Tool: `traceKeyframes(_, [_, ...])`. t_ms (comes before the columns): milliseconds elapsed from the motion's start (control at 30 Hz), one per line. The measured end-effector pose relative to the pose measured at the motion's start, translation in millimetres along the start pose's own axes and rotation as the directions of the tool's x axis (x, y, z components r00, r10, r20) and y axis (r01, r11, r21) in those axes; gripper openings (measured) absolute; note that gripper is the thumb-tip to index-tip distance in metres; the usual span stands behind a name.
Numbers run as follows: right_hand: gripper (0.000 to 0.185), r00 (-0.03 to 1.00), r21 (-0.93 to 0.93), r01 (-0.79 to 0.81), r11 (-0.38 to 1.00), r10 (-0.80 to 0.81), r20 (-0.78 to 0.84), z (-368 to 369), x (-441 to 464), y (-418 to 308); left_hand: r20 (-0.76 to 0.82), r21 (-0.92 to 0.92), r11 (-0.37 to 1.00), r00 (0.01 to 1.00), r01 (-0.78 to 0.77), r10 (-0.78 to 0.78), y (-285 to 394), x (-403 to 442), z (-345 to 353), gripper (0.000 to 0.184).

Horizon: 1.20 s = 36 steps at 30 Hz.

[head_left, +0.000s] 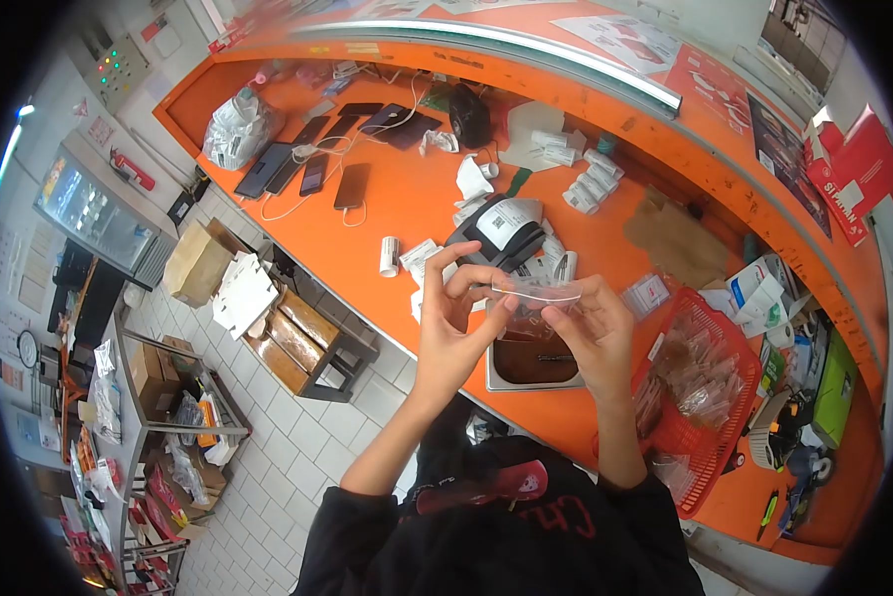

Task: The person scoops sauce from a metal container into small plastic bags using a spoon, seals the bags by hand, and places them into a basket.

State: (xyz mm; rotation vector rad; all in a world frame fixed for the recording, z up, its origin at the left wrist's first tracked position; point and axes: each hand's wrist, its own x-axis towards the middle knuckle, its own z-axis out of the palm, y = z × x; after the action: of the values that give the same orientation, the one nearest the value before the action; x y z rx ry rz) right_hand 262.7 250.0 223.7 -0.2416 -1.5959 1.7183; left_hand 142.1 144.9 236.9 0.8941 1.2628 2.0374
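A small clear plastic bag [538,295] is stretched between my two hands above the orange counter. My left hand [458,313] pinches one end of its top edge between thumb and fingers. At the other end, the thumb and fingers of my right hand [597,336] are closed on the bag. Under the hands, partly hidden by them, is a metal tray [503,385] with something dark brown in it. To the right, a red plastic basket [749,382] holds several small clear bags with brownish contents [703,382]. Another small bag [647,295] lies beside the basket's far corner.
Behind my hands stand a black receipt printer [496,233] and paper rolls [594,184]. Phones [352,186] with cables lie at the far left. A shelf edge [526,50] overhangs the counter's back. A wooden-topped stool [302,333] stands left, on the tiled floor.
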Motion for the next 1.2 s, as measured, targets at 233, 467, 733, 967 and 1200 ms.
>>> traceKeyframes(233, [0.018,0.999,-0.088,0.039,0.995,-0.038,0.014,-0.4,-3.4,-7.2,0.001,0.139,0.983,0.993,-0.119,0.12,-6.0,-0.1,3.7,0.062])
traceKeyframes(467, [0.012,0.986,-0.13,0.162,0.978,-0.166,-0.02,2.1,-5.8,-1.2,0.026,0.229,0.957,0.984,-0.177,0.176,-1.1,-4.9,9.1,0.063])
traceKeyframes(733, [0.011,0.989,-0.147,0.135,0.98,-0.142,-0.036,6.2,-4.7,-7.4,0.038,0.218,0.965,0.989,-0.147,0.142,-0.1,-7.5,10.1,0.062])
traceKeyframes(967, [0.009,0.988,-0.192,0.145,0.971,-0.152,-0.022,2.6,-4.2,-4.6,0.074,0.231,0.965,0.991,-0.128,0.113,-1.3,-9.8,7.1,0.06])
traceKeyframes(1200, [0.01,0.994,-0.2,0.094,0.975,-0.103,-0.035,-1.2,-5.3,-5.5,0.052,0.304,0.945,0.992,-0.123,0.112,-1.0,-12.0,-4.6,0.06])
